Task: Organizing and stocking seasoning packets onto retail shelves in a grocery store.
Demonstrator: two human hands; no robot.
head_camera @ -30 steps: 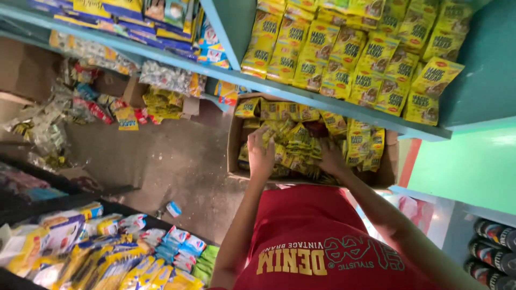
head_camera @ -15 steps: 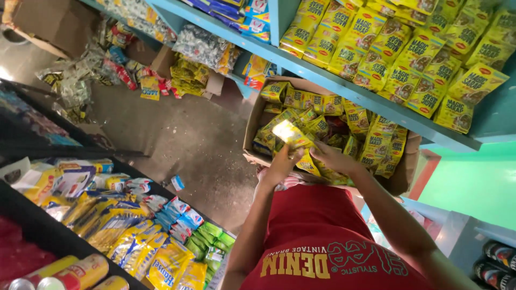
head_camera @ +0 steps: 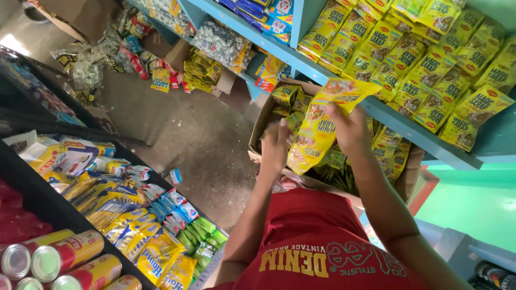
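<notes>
My right hand point(head_camera: 349, 129) grips the top of a hanging strip of yellow sachets point(head_camera: 317, 131), lifted up above an open cardboard box point(head_camera: 258, 126) that holds more of the same yellow packs. My left hand point(head_camera: 276, 146) is beside the strip's lower part, fingers against it, over the box's left side. Just behind the strip runs a blue shelf point(head_camera: 398, 121) packed with rows of yellow sachets point(head_camera: 430, 64). My red shirt point(head_camera: 317, 241) fills the bottom of the view.
A bare concrete floor point(head_camera: 188, 134) lies left of the box. More packets and a cardboard box point(head_camera: 86, 16) are piled along the far shelf foot. A dark rack point(head_camera: 48, 207) at lower left holds snack packs point(head_camera: 134, 225) and cans point(head_camera: 64, 258).
Both hands have come up out of the box; the right hand has raised the yellow strip higher, to shelf level. The view has shifted, showing more of the rack at lower left.
</notes>
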